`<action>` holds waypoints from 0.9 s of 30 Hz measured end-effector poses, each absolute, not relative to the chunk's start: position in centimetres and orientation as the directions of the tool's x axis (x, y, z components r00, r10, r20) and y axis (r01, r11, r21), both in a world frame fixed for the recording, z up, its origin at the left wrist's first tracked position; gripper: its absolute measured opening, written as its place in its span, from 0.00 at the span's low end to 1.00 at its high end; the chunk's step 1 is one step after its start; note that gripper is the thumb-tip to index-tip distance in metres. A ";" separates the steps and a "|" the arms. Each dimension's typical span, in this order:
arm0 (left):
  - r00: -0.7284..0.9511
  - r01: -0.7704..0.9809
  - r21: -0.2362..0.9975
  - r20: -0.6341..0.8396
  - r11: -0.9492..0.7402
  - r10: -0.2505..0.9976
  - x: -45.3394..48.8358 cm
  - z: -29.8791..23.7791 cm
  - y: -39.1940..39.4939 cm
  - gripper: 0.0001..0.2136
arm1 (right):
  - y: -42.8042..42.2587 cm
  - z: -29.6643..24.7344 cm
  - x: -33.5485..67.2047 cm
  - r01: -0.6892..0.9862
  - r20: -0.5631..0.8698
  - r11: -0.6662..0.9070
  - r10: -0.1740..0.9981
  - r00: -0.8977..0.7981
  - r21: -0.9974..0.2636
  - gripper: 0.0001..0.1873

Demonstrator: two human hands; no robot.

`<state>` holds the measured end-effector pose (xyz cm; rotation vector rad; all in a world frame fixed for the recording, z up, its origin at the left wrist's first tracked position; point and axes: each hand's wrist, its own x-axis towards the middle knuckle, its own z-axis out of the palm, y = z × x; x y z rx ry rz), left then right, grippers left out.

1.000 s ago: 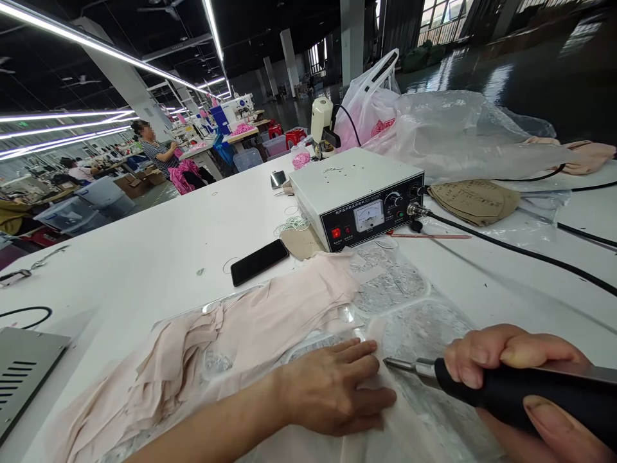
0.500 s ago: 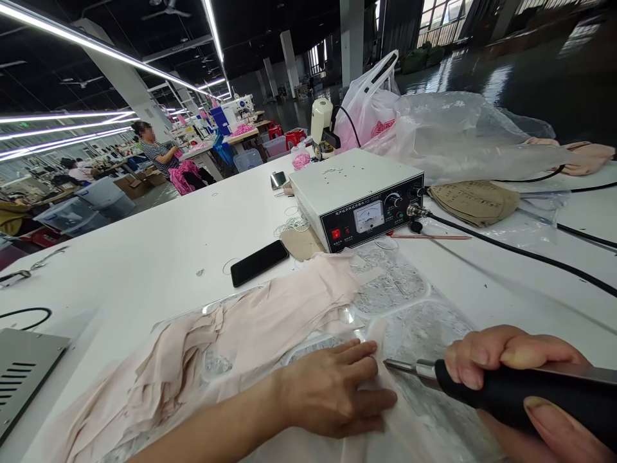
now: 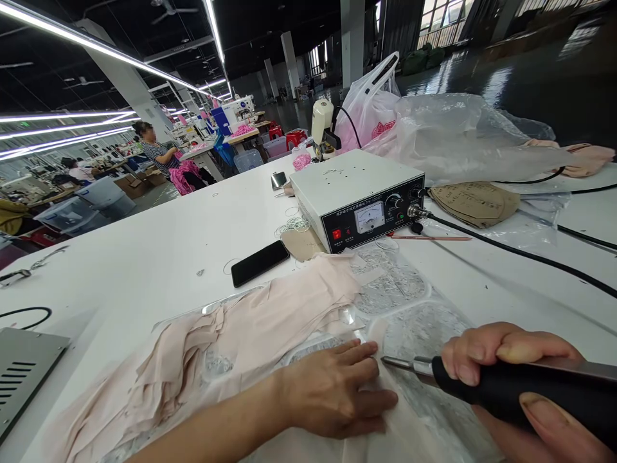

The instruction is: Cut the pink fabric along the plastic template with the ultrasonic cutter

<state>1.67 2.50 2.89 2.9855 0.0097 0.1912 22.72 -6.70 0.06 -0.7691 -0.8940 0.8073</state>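
Containers: clear plastic bag (image 3: pixel 457 135) at far R side of bench (image 3: pixel 144 257), slumped; pale pink cloth shows at its R end, rest of contents can't tell. Pink-white carrier bag (image 3: pixel 369 103) just behind it, upright, handles up; contents not visible. Translucent bins (image 3: pixel 103 196) on floor beyond L edge, contents can't tell.

Hand tool (image 3: pixel 506 389): black grip, metal tip. Long axis approx. parallel to near edge of bench, running L–R, nearly level. Tip points L, at the L hand's fingertips and just beside them, low over the cloth at near edge, R of centre.

R hand (image 3: pixel 506 360): closed round the black grip, fingers over the top, thumb underneath.

L hand (image 3: pixel 337 389): flat, palm down, fingers together and straight, pressing on pink fabric (image 3: pixel 250 328). Fabric lies in overlapping layers from near-L corner toward bench centre, partly over a clear sheet (image 3: pixel 405 302) w/ lace-like pattern.

Control box (image 3: pixel 357 193) at bench centre, dial face toward near edge; black cable (image 3: pixel 506 247) runs from its front to the R. Black phone (image 3: pixel 259 262) flat, just L of box. Beige cup piece (image 3: pixel 475 200) R of box.
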 end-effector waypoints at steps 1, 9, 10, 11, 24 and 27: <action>0.992 -0.003 0.149 0.124 -0.989 0.016 1.7 2.9 2.5 0.14 | -6.7 -0.1 22.7 -0.274 0.347 0.471 0.849 0.398 -0.839 0.06; 0.992 -0.001 0.151 0.121 -0.989 0.017 1.7 2.9 2.5 0.14 | -6.8 -0.1 22.9 -0.294 0.342 0.451 0.870 0.357 -0.843 0.06; 0.992 -0.003 0.149 0.123 -0.989 0.015 1.7 2.9 2.6 0.14 | -6.7 0.1 22.9 -0.285 0.349 0.456 0.867 0.355 -0.843 0.06; 0.992 -0.005 0.147 0.124 -0.989 0.013 1.7 2.9 2.6 0.14 | -6.6 0.3 22.8 -0.277 0.353 0.459 0.865 0.355 -0.844 0.06; 0.986 0.023 0.133 0.161 -0.991 0.044 1.3 2.3 2.4 0.15 | -6.8 0.0 23.8 -0.267 0.299 0.506 0.777 0.553 -0.821 0.06; 0.979 0.052 0.120 0.190 -0.991 0.074 0.7 2.8 1.8 0.15 | -6.8 -0.3 24.5 -0.258 0.239 0.521 0.705 0.668 -0.814 0.06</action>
